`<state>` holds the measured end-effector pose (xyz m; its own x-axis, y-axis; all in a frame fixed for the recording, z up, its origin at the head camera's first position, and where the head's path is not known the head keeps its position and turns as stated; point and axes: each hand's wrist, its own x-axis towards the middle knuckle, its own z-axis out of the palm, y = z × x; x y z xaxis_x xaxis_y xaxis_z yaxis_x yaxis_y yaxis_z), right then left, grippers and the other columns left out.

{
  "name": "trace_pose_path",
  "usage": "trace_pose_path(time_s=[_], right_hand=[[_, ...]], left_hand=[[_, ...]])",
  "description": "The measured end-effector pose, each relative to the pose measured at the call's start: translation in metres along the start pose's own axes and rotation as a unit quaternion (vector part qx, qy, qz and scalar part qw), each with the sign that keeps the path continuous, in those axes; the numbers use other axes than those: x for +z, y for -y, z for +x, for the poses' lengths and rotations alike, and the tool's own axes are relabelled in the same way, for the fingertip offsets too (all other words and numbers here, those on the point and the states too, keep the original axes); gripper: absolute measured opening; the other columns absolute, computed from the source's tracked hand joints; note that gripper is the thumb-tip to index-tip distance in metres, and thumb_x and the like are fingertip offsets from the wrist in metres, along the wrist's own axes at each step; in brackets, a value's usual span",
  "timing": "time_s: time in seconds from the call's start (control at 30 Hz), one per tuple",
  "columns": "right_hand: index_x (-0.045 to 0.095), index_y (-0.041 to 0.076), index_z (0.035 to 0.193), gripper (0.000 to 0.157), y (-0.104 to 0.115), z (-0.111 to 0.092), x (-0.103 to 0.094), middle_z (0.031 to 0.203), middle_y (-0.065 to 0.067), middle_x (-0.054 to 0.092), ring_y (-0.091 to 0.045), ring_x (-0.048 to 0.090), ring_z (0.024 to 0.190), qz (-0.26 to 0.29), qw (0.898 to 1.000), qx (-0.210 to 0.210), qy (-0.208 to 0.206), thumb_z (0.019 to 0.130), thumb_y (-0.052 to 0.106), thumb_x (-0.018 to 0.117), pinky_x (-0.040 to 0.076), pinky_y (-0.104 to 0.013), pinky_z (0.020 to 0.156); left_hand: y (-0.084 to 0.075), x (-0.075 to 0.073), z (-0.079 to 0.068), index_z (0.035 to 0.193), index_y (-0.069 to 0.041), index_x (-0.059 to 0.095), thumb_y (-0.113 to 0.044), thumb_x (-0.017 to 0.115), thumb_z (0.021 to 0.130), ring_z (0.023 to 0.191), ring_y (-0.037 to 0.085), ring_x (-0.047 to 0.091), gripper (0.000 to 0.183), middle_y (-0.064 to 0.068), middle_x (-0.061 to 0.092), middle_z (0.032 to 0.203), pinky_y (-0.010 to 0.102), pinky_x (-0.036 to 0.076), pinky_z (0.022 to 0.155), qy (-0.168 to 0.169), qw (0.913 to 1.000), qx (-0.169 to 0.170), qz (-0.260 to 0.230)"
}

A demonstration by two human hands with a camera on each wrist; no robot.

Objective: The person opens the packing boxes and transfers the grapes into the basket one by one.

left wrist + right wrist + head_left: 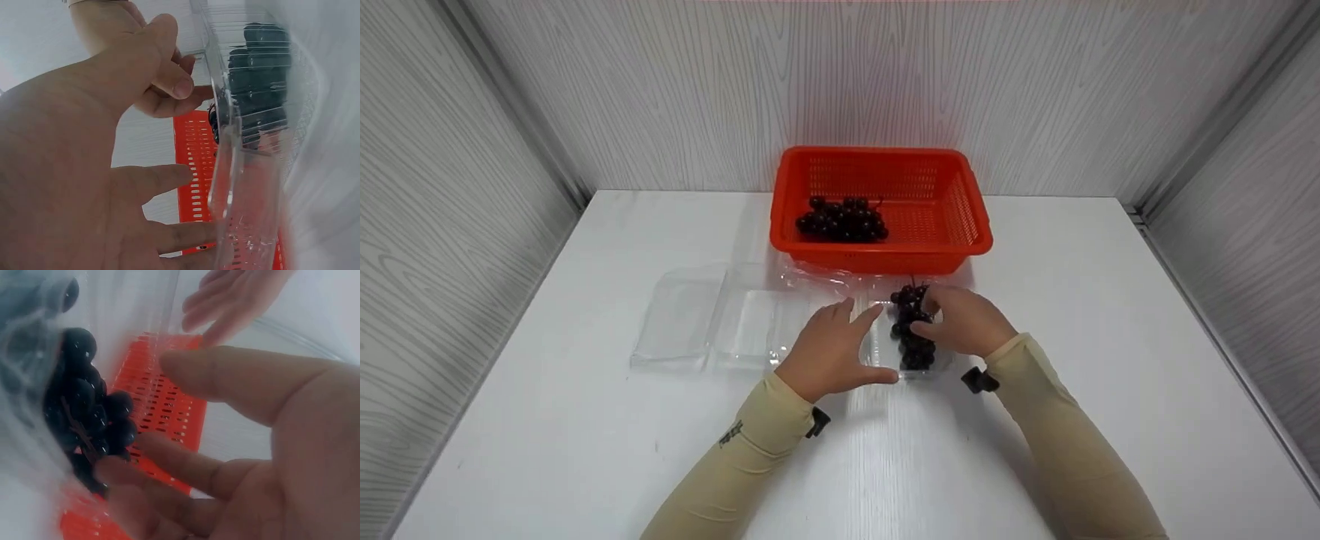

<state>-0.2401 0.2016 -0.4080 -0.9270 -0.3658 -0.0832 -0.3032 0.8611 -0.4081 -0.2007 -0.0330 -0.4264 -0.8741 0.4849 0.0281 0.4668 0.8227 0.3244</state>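
A bunch of dark grapes [916, 351] lies lengthwise in the right-hand part of a clear plastic container [883, 343]. At the bunch's right side is my right hand [969, 321], thumb and fingers apart. Its fingertips [115, 475] are right at the lower grapes in the right wrist view, while the thumb stands away from them. My left hand [826, 356] is spread over the container's left side, holding nothing. In the left wrist view its fingers [160, 183] reach straight toward the clear container wall [225, 169].
Behind the container stands a red perforated basket [885, 259] with another bunch of dark grapes [844, 220] in its left half. More clear plastic packaging [679, 319] lies open to the left on the white table [585, 420]. Pale wood-grain panels [660, 90] enclose the back and sides.
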Motion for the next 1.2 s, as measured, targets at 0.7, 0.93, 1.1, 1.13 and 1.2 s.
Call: trace_pose_path(time_s=[0.7, 0.93, 1.1, 1.13, 1.2], right_hand=[[0.066, 0.008, 0.114, 0.033, -0.005, 0.008, 0.015, 0.1, -0.007, 0.07, -0.027, 0.063, 0.089, -0.069, 0.997, -0.029, 0.034, 0.09, 0.026, 0.08, 0.054, -0.049, 0.091], [0.064, 0.006, 0.12, 0.041, -0.006, 0.007, 0.017, 0.108, -0.012, 0.07, -0.032, 0.062, 0.098, -0.073, 0.995, -0.028, 0.061, 0.09, 0.028, 0.079, 0.05, -0.053, 0.095], [0.063, 0.012, 0.138, 0.05, -0.004, 0.007, 0.019, 0.127, -0.014, 0.067, -0.034, 0.062, 0.112, -0.094, 0.991, -0.037, 0.083, 0.092, 0.028, 0.076, 0.05, -0.055, 0.101], [0.063, 0.014, 0.141, 0.053, -0.004, 0.007, 0.019, 0.131, -0.013, 0.066, -0.034, 0.062, 0.116, -0.099, 0.99, -0.042, 0.087, 0.093, 0.029, 0.076, 0.048, -0.056, 0.103], [0.061, 0.016, 0.145, 0.057, -0.004, 0.005, 0.02, 0.136, -0.013, 0.065, -0.034, 0.061, 0.122, -0.105, 0.989, -0.058, 0.091, 0.093, 0.032, 0.077, 0.045, -0.058, 0.106]], left_hand=[[-0.001, 0.004, 0.003, 0.137, -0.008, 0.063, -0.054, 0.082, 0.084, 0.125, 0.031, 0.061, 0.073, 0.012, 0.066, 0.133, 0.046, 0.045, 0.111, -0.003, 1.0, -0.003, 0.0], [-0.002, 0.005, 0.003, 0.135, -0.007, 0.064, -0.054, 0.082, 0.084, 0.118, 0.032, 0.063, 0.072, 0.012, 0.067, 0.128, 0.046, 0.05, 0.105, -0.007, 0.9999, -0.002, 0.01], [-0.003, 0.007, 0.004, 0.135, -0.007, 0.064, -0.056, 0.08, 0.084, 0.113, 0.031, 0.064, 0.073, 0.012, 0.067, 0.124, 0.046, 0.052, 0.101, -0.002, 0.9998, -0.002, 0.019], [-0.003, 0.007, 0.004, 0.135, -0.007, 0.064, -0.057, 0.08, 0.084, 0.112, 0.031, 0.064, 0.073, 0.012, 0.067, 0.123, 0.046, 0.053, 0.099, -0.001, 0.9998, -0.003, 0.02], [-0.004, 0.008, 0.004, 0.134, -0.007, 0.064, -0.058, 0.08, 0.084, 0.109, 0.03, 0.064, 0.073, 0.011, 0.067, 0.12, 0.045, 0.054, 0.098, -0.003, 0.9997, -0.003, 0.023]])
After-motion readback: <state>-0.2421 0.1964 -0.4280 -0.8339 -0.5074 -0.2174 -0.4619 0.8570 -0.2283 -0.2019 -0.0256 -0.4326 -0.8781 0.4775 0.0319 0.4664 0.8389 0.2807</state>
